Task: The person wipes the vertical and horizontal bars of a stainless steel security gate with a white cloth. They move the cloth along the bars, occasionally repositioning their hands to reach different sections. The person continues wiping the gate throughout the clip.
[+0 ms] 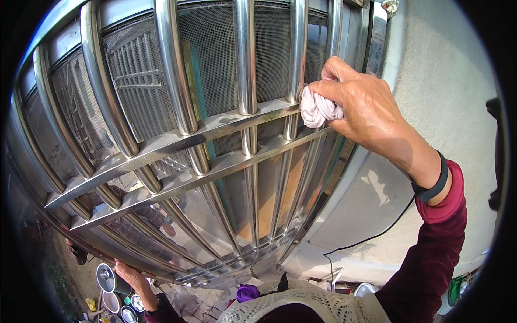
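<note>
My right hand (358,102) is closed around a crumpled pale pink cloth (318,107). The cloth touches the right part of a shiny steel window grille (175,75), where upright round bars cross the upper flat rail (215,125). Below it, a second flat rail (215,166) runs nearly parallel. Low on the left, my left hand (131,275) grips the bottom edge of the grille, its fingertips partly hidden. A black band with a thin cord circles my right wrist.
Mesh screens and glass (207,64) sit behind the bars. To the right stands a pale plastered wall (431,97), with a black cord (371,239) hanging before it. Below left are several buckets and basins (112,301); a purple item (247,293) shows near my chest.
</note>
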The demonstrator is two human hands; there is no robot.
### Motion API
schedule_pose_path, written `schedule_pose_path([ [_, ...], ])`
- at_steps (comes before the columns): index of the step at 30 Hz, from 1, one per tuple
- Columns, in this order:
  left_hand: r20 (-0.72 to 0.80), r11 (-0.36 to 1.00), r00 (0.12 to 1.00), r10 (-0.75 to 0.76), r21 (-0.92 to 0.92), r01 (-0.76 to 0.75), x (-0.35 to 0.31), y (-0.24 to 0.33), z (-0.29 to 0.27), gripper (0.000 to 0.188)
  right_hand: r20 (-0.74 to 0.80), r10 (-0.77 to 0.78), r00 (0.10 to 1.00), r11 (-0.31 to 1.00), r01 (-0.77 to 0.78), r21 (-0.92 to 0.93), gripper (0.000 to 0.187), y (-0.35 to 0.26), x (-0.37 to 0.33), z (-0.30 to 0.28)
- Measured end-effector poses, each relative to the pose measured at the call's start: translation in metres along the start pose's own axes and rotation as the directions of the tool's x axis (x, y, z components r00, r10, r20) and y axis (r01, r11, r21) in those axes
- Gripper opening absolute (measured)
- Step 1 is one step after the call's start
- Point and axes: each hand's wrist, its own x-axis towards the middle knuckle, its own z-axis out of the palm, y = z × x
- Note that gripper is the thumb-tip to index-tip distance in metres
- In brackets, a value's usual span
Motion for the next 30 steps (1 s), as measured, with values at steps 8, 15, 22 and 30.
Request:
schedule_pose_path([
  [8, 0.180, 0.999, 0.983, -0.034, 0.006, 0.033, 0.006, -0.017, -0.028, 0.065, 0.053, -0.027, 0.998, 0.993, 0.033, -0.110, 0.032, -0.002, 0.008, 0.000],
  [15, 0.109, 1.000, 0.994, -0.023, -0.003, 0.023, 0.006, -0.016, -0.021, 0.066, 0.118, 0.107, 0.987, 0.871, -0.150, 0.468, 0.036, -0.008, -0.001, -0.010],
  [22, 0.143, 0.999, 0.990, -0.013, 0.039, 0.007, 0.006, -0.012, -0.022, 0.069, -0.234, -0.177, 0.956, 0.955, 0.224, 0.193, 0.043, -0.029, 0.003, -0.007],
  [30, 0.187, 1.000, 0.982, -0.011, -0.015, 0.014, 0.001, 0.001, -0.014, 0.068, 0.074, -0.028, 0.997, 0.999, 0.025, 0.029, 0.030, -0.057, 0.020, -0.009],
])
